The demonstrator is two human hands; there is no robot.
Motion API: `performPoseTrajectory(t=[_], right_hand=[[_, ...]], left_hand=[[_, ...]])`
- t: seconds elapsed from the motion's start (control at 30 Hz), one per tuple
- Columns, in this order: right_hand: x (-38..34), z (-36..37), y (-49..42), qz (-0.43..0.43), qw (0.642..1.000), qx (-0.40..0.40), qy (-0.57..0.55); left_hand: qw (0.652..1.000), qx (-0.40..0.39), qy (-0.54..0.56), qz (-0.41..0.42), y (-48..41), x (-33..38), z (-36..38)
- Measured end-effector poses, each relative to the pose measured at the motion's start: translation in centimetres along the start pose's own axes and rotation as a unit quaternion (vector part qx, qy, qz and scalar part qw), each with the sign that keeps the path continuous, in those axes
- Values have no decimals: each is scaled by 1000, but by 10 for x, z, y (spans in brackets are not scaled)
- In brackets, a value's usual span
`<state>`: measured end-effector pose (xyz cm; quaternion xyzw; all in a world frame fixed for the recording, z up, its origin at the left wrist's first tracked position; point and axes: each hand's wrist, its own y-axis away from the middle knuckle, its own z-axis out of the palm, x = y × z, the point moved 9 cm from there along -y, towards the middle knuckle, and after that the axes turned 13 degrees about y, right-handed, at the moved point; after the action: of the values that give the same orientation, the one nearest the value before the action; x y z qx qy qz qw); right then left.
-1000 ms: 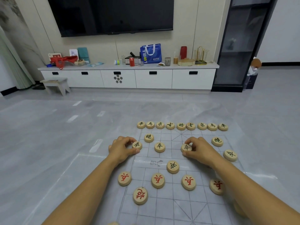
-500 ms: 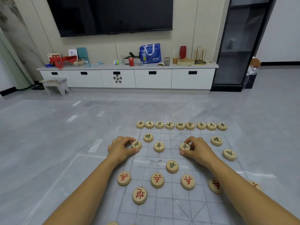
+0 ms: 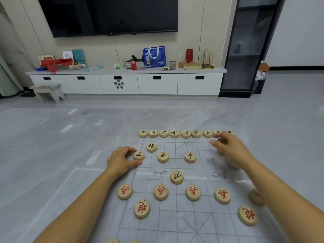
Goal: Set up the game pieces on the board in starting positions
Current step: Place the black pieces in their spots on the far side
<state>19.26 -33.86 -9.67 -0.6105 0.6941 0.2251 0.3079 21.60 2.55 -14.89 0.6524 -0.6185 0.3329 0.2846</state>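
Note:
A clear plastic board [image 3: 175, 216] with a printed grid lies on the grey floor. Round wooden pieces stand on it. A black-lettered row [image 3: 185, 133] lines the far edge, and a black cannon [image 3: 151, 147] sits behind it. My left hand [image 3: 121, 160] pinches the leftmost black soldier [image 3: 139, 155] between thumb and forefinger. Two more black soldiers [image 3: 163, 156] [image 3: 190, 157] stand free, and another [image 3: 176, 176] lies on the river strip. My right hand [image 3: 233, 151] hovers blurred over the far right with its fingers apart, hiding the pieces beneath. Red soldiers [image 3: 161, 192] and two red cannons [image 3: 142, 209] [image 3: 247, 215] fill the near side.
More piece tops [image 3: 112, 241] peek in at the bottom edge. A white low cabinet [image 3: 157, 84] with clutter runs along the far wall under a television. A small stool [image 3: 47, 91] stands at its left and a dark glass cabinet [image 3: 245, 50] at its right.
My right hand has let go of the middle black soldier and swung up and to the right over the far right pieces. My left hand has stayed on the leftmost soldier.

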Motion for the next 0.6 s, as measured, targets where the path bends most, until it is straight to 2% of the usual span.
performPoseTrajectory(t=[0.07,0.2,0.27,0.6], right_hand=[[23,-30,1,17,999,16,25],[67,-28,11,64,979,-113,156],[76,-17,15,61,968,-140,200],[31,6,16,-31,972,-69,222]], left_hand=[[1000,1,-4,1,0,0,0],[1000,1,-10,2,0,1,0],[1000,3,-10,1,0,1,0],[1000,3,-9,0,1,1,0]])
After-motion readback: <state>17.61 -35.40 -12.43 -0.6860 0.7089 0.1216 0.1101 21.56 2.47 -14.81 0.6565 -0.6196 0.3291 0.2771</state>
